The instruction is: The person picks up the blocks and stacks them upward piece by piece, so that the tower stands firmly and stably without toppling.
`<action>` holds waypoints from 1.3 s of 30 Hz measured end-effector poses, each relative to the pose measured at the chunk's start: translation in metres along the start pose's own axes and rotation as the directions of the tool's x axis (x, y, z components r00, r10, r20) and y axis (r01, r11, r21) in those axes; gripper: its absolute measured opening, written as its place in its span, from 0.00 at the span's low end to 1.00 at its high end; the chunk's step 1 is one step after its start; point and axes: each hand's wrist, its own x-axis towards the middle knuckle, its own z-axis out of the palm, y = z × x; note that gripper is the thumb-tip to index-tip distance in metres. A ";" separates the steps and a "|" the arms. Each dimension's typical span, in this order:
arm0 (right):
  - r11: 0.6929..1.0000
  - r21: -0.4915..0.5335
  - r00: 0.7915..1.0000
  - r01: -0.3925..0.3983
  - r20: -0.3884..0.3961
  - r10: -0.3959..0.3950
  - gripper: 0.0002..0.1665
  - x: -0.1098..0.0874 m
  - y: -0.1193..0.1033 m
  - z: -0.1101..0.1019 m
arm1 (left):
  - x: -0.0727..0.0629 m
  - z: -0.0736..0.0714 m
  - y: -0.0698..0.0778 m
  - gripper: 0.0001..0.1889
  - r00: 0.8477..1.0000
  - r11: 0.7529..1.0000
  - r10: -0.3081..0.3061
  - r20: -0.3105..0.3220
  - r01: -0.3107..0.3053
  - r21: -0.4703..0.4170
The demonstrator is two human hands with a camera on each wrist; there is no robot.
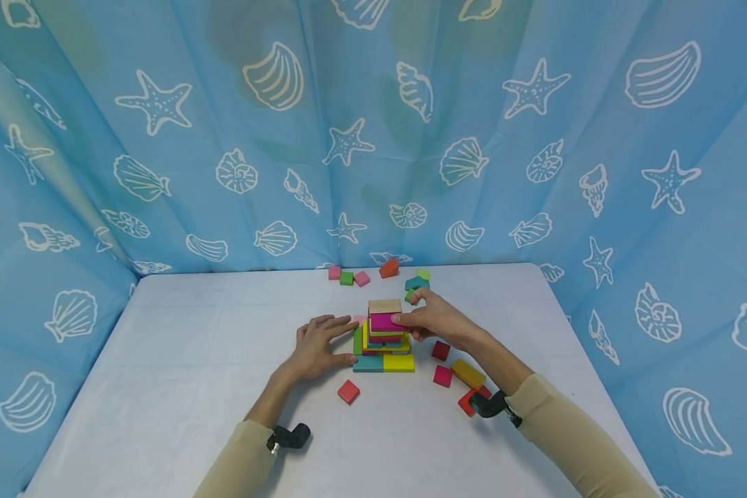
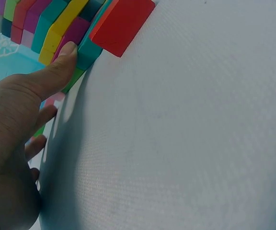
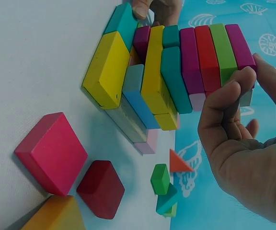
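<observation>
A stepped tower of coloured wooden blocks stands mid-table, with a teal block point(image 1: 368, 364) and a yellow block point(image 1: 399, 363) along its front base. On top lies a magenta block point(image 1: 382, 322), in front of a tan block point(image 1: 384, 306). My right hand point(image 1: 438, 319) pinches the magenta block's right end, thumb on top and bent fingers at its side. Beside the tower's lower left side, my left hand point(image 1: 317, 348) has its fingers spread. Its thumb point(image 2: 66, 57) reaches to the lower blocks, close to the teal one. A red block point(image 2: 122, 26) lies in front of the base.
Right of the tower lie a dark red block point(image 3: 101, 189), a pinkish-red block point(image 3: 51, 153), an orange-yellow block point(image 1: 468, 373) and red pieces below my right wrist. Behind it are pink and green blocks, an orange-red triangle point(image 1: 389, 268) and a teal piece point(image 1: 416, 283). A shell-patterned curtain point(image 1: 361, 173) hangs behind.
</observation>
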 end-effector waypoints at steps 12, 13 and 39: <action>0.999 0.026 1.000 0.020 0.013 -0.020 0.46 0.003 0.000 0.003 | 0.002 -0.002 -0.001 0.40 1.000 1.000 -0.005 -0.001 0.005 0.000; 0.999 0.027 1.000 0.022 0.013 -0.022 0.46 0.003 0.001 0.003 | 0.003 -0.002 -0.001 0.40 1.000 1.000 -0.006 -0.002 0.006 -0.001; 0.997 0.071 1.000 0.028 0.011 -0.029 0.45 0.001 0.001 0.008 | 0.000 0.001 -0.002 0.40 1.000 1.000 0.001 -0.011 -0.001 -0.004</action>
